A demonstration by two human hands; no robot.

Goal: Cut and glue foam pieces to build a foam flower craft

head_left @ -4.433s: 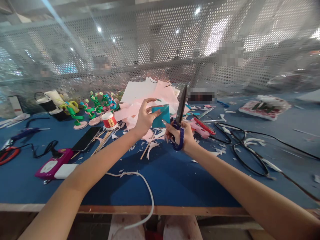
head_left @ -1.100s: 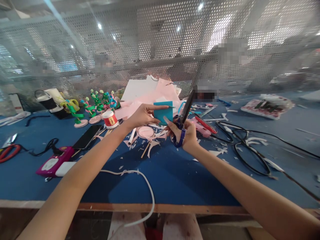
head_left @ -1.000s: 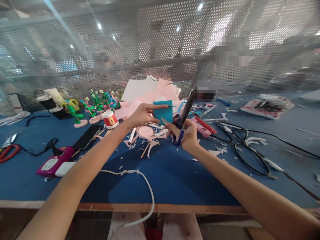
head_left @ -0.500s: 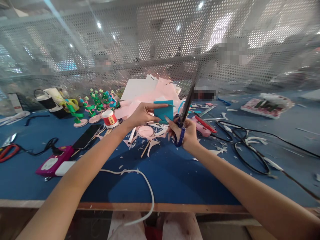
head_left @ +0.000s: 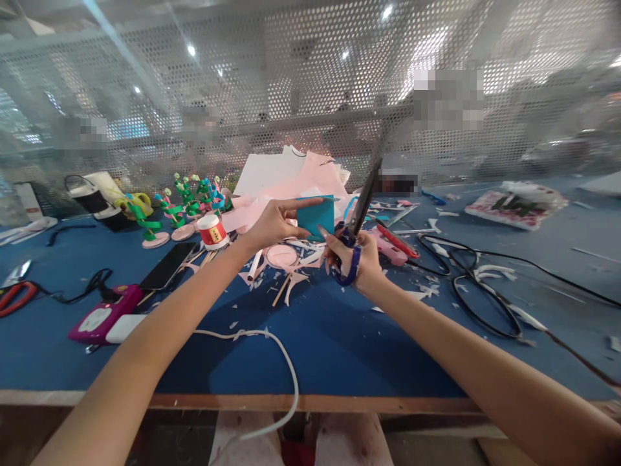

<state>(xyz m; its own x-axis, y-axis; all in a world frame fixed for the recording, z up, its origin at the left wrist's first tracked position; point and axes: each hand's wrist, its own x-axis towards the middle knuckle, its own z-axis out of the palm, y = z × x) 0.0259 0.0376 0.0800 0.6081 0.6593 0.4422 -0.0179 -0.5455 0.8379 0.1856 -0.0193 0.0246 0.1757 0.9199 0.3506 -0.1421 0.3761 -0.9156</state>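
Observation:
My left hand [head_left: 275, 223] pinches a blue piece of paper [head_left: 315, 219] at its left side, index finger along the top edge and thumb below. My right hand [head_left: 361, 259] is closed on scissors [head_left: 365, 197] with dark blue handles; their dark blades point up and away. The scissors are just right of the paper, and the right thumb tip is close to its lower right corner. Underneath lie a pink paper disc [head_left: 282, 256] and scattered paper scraps. Part of the right fingers is hidden behind the scissor handle.
Small green paper plants [head_left: 187, 194] on pink discs and a red-and-white cup [head_left: 212, 232] stand at left. Nearer are a phone [head_left: 168, 266] and a purple power strip [head_left: 107, 315]. Paper sheets [head_left: 266, 173] lie behind; a pink glue gun [head_left: 391, 249], red-handled pliers [head_left: 396, 239] and black cable [head_left: 460, 291] at right.
The blue paper and both hands have barely shifted. The scissors' blades look slightly more apart and tilted a little further right.

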